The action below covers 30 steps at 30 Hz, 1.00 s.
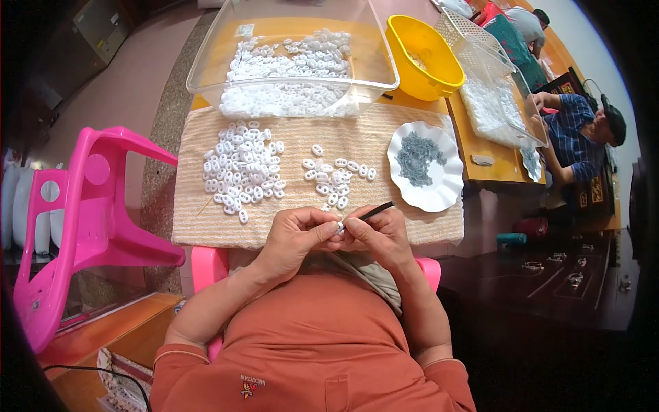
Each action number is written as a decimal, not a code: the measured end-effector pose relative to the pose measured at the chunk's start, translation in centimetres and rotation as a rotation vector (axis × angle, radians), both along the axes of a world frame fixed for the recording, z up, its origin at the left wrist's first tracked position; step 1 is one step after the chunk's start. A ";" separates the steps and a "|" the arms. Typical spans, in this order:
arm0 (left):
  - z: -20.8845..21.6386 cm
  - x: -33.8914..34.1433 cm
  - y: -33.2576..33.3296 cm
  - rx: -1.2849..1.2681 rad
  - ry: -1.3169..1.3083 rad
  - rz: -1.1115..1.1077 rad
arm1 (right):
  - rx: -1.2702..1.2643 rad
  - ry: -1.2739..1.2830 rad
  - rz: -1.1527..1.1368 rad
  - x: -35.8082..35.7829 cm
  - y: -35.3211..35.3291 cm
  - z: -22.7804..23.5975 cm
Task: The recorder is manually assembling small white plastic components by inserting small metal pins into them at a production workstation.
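Observation:
Close in front of my body, my left hand pinches a small white oval two-holed plastic piece between thumb and fingers. My right hand meets it there, closed around a slim black stick-like tool that slants up to the right. The tool's working end is hidden by my fingers. Just beyond my hands lies a loose cluster of the same white pieces. A larger heap of them is to the left. On the right, a white scalloped plate holds a mound of tiny grey-blue parts.
A striped cloth covers the table. Behind stands a clear bin of white pieces, beside a yellow basin. A second clear bin is at far right, near a person in a checked shirt. A pink chair stands left.

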<state>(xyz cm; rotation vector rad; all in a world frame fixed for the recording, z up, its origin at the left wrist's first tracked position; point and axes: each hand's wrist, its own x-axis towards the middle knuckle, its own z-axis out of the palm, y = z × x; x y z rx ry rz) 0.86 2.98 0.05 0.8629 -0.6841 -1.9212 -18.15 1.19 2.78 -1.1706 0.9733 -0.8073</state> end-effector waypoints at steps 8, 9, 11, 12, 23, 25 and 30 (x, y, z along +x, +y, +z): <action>0.2 -0.3 0.2 -0.023 -0.034 -0.018 | -0.015 -0.030 0.058 -0.7 -0.2 -0.2; 0.2 -0.3 0.2 -0.023 -0.034 -0.018 | 0.021 -0.047 0.040 -0.7 -0.1 -0.1; 0.3 -0.3 0.2 -0.001 -0.023 -0.023 | 0.056 -0.063 0.022 -0.8 -0.1 -0.3; 0.3 -0.3 0.2 -0.002 -0.022 -0.024 | 0.013 -0.051 0.021 -0.9 -0.1 -0.7; 0.6 -0.5 0.2 0.067 0.068 0.007 | -0.127 -0.065 -0.039 -0.4 0.5 -1.4; 0.5 -0.4 0.2 0.076 0.080 0.017 | -0.095 -0.089 -0.110 0.1 0.9 -1.1; 0.3 -0.3 0.2 0.087 0.103 0.021 | -0.083 -0.122 -0.151 0.6 1.2 -1.3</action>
